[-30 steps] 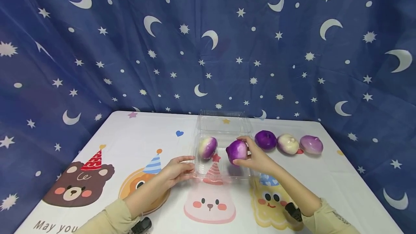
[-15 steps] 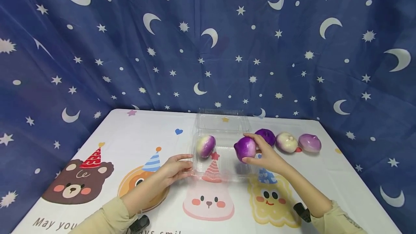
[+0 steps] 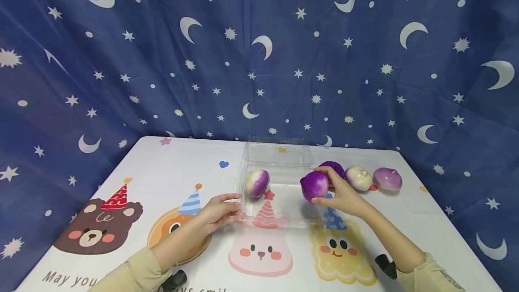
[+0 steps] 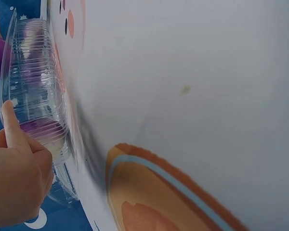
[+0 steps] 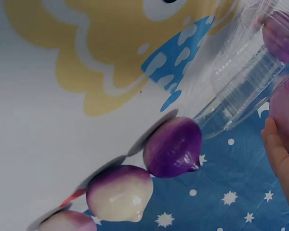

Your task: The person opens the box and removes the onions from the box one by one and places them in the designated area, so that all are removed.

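A clear plastic clamshell box (image 3: pixel 279 213) lies with its lid folded back. At its left edge my left hand (image 3: pixel 219 213) grips the rim; the thumb (image 4: pixel 10 120) lies along that rim in the left wrist view. One white-and-purple onion (image 3: pixel 257 183) rests inside the box, at the left. My right hand (image 3: pixel 342 195) holds a purple onion (image 3: pixel 314 186) above the box's right side, thumb and fingers around it. To the right stand a dark purple onion (image 5: pixel 173 147), a whitish onion (image 5: pixel 120 193) and a pale purple onion (image 3: pixel 388 179) in a row.
The table's white cloth (image 3: pixel 194 157) carries printed cartoon figures, such as a brown bear (image 3: pixel 97 229). The open lid (image 3: pixel 278 153) reaches toward the blue curtain (image 3: pixel 227 80) behind the table.
My right hand has moved to the right with the purple onion, from over the box's middle toward its right edge. The left hand stays on the box's left rim.
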Tool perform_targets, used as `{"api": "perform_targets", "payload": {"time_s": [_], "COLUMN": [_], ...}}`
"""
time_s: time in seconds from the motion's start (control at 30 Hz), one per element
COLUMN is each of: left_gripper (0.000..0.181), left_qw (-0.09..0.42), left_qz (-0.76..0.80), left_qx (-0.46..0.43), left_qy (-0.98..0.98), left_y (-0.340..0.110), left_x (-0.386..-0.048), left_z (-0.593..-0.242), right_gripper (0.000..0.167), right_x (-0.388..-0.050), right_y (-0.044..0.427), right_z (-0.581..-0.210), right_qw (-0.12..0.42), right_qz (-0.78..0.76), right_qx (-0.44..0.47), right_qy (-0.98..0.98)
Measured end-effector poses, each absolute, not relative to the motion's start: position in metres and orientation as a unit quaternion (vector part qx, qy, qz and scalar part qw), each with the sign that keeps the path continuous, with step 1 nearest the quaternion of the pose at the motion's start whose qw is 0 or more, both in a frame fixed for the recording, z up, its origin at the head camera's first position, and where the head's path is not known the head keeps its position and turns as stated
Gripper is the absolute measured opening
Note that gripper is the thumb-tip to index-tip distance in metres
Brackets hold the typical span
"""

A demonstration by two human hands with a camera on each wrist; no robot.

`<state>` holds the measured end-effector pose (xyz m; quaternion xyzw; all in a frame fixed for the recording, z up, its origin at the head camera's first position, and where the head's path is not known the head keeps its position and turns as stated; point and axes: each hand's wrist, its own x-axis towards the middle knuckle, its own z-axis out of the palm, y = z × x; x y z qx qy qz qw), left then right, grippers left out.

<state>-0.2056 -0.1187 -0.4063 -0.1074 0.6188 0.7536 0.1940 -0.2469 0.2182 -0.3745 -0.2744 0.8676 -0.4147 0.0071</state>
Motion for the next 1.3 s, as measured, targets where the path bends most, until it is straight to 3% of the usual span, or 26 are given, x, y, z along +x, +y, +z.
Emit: {"api": "perform_targets", "payload": {"time_s": [0.23, 0.63, 1.3], "left_gripper": [0.046, 0.046, 0.045], "left_qw": [0.198, 0.196, 0.188], "left_qz": [0.752, 0.752, 0.746], "left_qx": [-0.108, -0.108, -0.107], "left_qy": [0.619, 0.62, 0.63], "left_y": [-0.12, -0.122, -0.123], "left_x": [-0.205, -0.201, -0.203], "left_z": [-0.405, -0.407, -0.405], "right_gripper": [0.069, 0.075, 0.071], "right_x": [-0.247, -0.246, -0.253], "right_y": [0.226, 0.242, 0.27], "right_z": [-0.373, -0.372, -0.38], "right_qw": [-0.007, 0.014, -0.017], "right_qz": [-0.395, -0.398, -0.378], "right_qx": [-0.267, -0.263, -0.215], "right_qy": [0.879, 0.879, 0.9]}}
